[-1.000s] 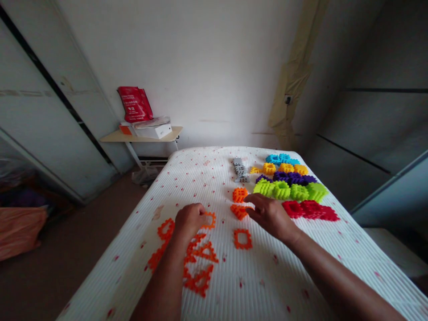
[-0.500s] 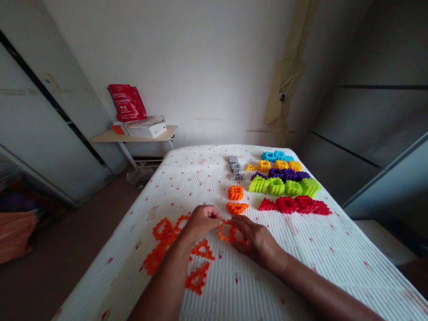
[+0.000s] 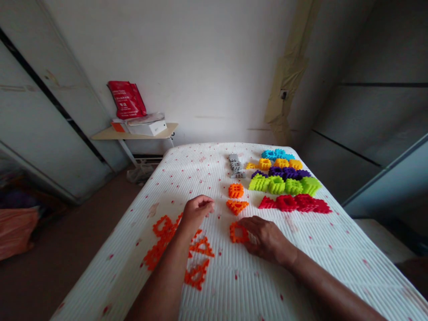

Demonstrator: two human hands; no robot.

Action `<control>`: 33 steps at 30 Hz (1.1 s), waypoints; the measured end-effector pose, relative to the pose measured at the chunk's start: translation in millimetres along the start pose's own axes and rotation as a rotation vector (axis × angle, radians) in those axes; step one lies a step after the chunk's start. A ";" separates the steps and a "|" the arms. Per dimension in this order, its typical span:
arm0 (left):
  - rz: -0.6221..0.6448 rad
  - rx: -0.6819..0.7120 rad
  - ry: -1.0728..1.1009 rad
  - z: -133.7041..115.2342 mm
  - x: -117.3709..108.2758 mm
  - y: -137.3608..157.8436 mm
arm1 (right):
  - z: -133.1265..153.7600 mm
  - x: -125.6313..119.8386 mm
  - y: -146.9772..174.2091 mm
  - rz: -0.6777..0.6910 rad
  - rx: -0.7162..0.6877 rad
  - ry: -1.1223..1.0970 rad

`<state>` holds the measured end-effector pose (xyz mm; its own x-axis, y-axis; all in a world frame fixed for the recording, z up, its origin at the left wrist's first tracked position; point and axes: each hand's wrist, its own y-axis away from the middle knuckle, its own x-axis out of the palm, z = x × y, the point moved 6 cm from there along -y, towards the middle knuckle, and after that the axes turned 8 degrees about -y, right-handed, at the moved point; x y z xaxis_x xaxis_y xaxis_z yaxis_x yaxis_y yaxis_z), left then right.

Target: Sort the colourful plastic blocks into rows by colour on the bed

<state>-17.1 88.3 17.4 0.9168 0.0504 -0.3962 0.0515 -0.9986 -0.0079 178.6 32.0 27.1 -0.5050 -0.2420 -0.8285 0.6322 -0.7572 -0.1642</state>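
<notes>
My right hand (image 3: 265,237) grips an orange square interlocking block (image 3: 233,232) with a notched rim and an open middle, low over the bed. Its far side is hidden behind my fingers. To the left, my left hand (image 3: 199,211) is raised over the bed with its fingers curled in and nothing visible in them. Under and beside my left forearm lie several loose orange pieces, among them a triangular piece (image 3: 202,246) and another notched piece (image 3: 197,275). Just beyond my right hand are an orange triangular block (image 3: 237,206) and an orange rounded block (image 3: 236,191).
The white ribbed bed cover (image 3: 214,285) bears rows of red blocks (image 3: 297,203), green blocks (image 3: 276,185), purple blocks (image 3: 288,173), yellow blocks (image 3: 281,163) and blue blocks (image 3: 277,154). Grey blocks (image 3: 234,164) form a column. Behind stands a small table (image 3: 107,133) with a red bag (image 3: 126,100).
My left hand has let go of the orange square block and moved up and left. My right hand has shifted slightly right with the block still in it.
</notes>
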 end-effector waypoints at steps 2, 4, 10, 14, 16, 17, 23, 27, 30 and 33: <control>-0.091 0.000 -0.061 2.7 -12.7 -3.8 | -1.1 1.3 -0.2 0.016 0.001 0.019; -0.187 -0.004 -0.162 6.1 -29.8 -6.1 | -1.5 3.8 -1.0 0.021 0.000 0.039; -0.304 -0.107 -0.557 27.4 -88.9 -6.3 | -0.6 10.0 -3.5 0.012 -0.006 0.073; -0.168 -0.168 -0.737 39.9 -98.9 -1.6 | -1.1 12.8 -3.5 0.002 -0.014 0.106; -0.112 -0.183 -0.812 40.1 -95.5 1.3 | -1.9 13.4 -2.6 -0.002 -0.015 0.127; -0.094 -0.189 -0.845 39.0 -93.0 2.4 | -2.2 13.2 -2.0 -0.004 -0.013 0.136; -0.040 -0.208 -0.914 34.0 -79.7 2.0 | 3.4 1.0 1.1 -0.099 -0.056 0.089; -0.024 -0.169 -0.790 34.6 -71.7 -1.6 | 8.0 -14.7 3.7 -0.308 -0.141 0.012; 0.001 -0.085 -0.639 27.2 -58.3 -2.2 | 6.8 -25.9 6.7 -0.470 -0.165 -0.018; 0.085 -0.024 -0.287 16.0 -35.4 0.3 | 3.6 -30.9 7.5 -0.541 -0.148 -0.033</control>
<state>-55.9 86.1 16.7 0.7686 -0.0429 -0.6383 -0.0084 -0.9983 0.0570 196.8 31.6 53.4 -0.7968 0.1363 -0.5886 0.3526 -0.6861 -0.6363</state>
